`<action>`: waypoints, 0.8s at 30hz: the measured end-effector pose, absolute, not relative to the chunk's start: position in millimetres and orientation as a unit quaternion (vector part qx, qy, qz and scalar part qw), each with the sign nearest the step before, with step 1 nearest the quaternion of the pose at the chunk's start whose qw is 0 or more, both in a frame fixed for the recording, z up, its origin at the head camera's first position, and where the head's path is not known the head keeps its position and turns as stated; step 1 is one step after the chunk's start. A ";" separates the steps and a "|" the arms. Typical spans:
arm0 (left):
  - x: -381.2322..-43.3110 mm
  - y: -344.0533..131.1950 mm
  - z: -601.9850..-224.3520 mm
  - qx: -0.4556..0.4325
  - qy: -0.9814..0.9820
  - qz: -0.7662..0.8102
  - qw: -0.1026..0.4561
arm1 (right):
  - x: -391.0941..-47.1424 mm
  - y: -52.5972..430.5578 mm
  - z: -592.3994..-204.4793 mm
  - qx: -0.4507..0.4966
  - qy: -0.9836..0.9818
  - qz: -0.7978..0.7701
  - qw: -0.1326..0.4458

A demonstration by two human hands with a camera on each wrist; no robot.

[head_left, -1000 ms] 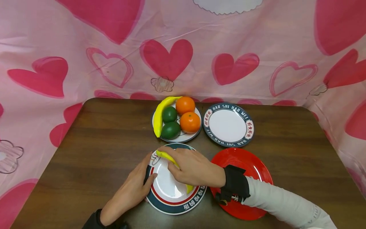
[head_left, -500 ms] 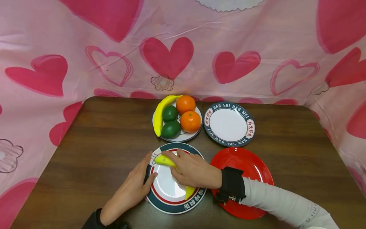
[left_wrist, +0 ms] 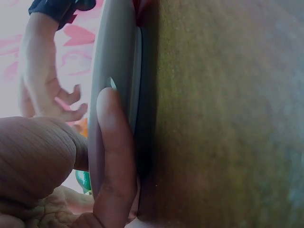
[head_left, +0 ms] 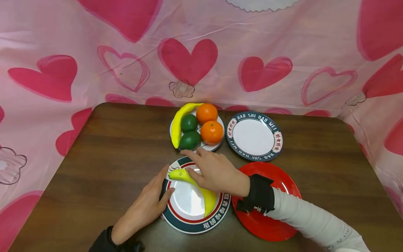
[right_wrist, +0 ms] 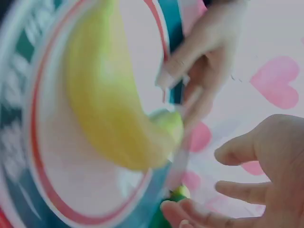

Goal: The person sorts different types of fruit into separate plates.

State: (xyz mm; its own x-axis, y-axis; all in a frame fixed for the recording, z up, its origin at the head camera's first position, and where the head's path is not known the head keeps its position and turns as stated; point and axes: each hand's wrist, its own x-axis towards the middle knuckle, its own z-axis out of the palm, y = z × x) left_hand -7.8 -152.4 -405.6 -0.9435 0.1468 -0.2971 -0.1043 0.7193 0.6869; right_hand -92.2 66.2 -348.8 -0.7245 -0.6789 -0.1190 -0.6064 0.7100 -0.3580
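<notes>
A yellow banana [head_left: 208,200] lies curved across the white plate with a dark blue and red rim [head_left: 185,227] at the front of the table. My left hand [head_left: 148,199] grips that plate's left edge, thumb over the rim; the left wrist view shows a finger [left_wrist: 116,142] against the plate's underside. Over the banana's upper part hovers my right hand [head_left: 218,173], fingers spread and nothing held. In the right wrist view its fingers [right_wrist: 247,190] stand apart from the banana [right_wrist: 104,95], which looks blurred there.
Behind sits a fruit plate [head_left: 220,143] with another banana [head_left: 177,126], two oranges [head_left: 211,132] and two green fruits [head_left: 190,140]. A blue-rimmed plate [head_left: 252,138] is right of it. A red plate [head_left: 267,224] lies under my right forearm. Pink heart-patterned cloth [head_left: 126,28] hangs behind the table.
My right hand has let go of the banana, opened its fingers and lifted slightly up and away. The banana now rests on the plate. My left hand has kept its hold on the rim.
</notes>
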 end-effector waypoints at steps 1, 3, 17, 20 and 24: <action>-7.7 -152.4 -404.7 0.011 0.912 0.374 0.170 | -95.1 66.8 -345.2 -0.350 0.917 -0.157 0.107; -7.7 -152.2 -403.7 0.009 0.912 0.372 0.173 | -102.6 67.9 -339.5 -0.348 0.918 -0.172 0.073; -7.9 -148.6 -403.5 -0.016 0.918 0.357 0.170 | -213.5 38.9 -314.1 -0.401 0.905 -0.138 -0.028; -8.0 -146.4 -402.2 -0.016 0.918 0.358 0.168 | -227.6 23.8 -315.1 -0.416 0.906 -0.078 0.020; -8.0 -144.4 -401.0 -0.015 0.917 0.363 0.166 | -232.9 5.4 -317.4 -0.434 0.898 -0.012 0.071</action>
